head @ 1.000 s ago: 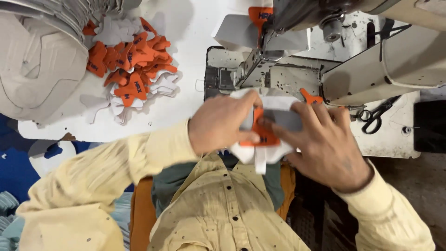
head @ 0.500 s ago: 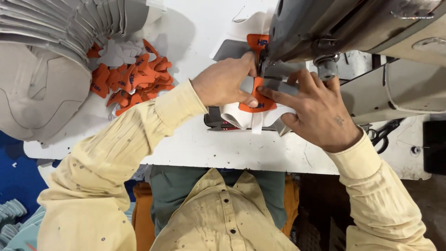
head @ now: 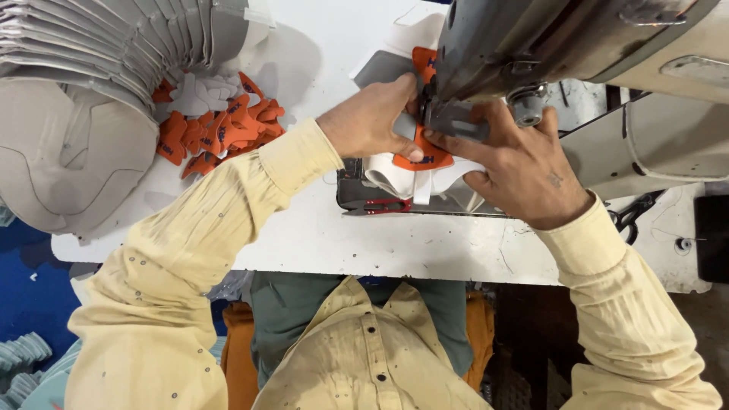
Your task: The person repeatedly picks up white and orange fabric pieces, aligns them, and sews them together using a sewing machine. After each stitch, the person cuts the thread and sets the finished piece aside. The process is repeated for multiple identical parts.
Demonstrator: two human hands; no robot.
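The person is feeding a white piece (head: 395,176) with an orange patch (head: 422,157) under the sewing machine (head: 524,38) head; stitching the patch on looks like the step in hand. The left hand (head: 370,121) is pinching the piece's near edge, fingers curled on it. The right hand (head: 524,163) is pressing flat on the piece, fingers spread toward the needle area. Next, both hands probably need to be steering the piece steadily, fingertips clear of the needle. Red snips (head: 380,206) are lying just below on the desk (head: 319,235), and spare orange patches (head: 220,125) are heaped to the left.
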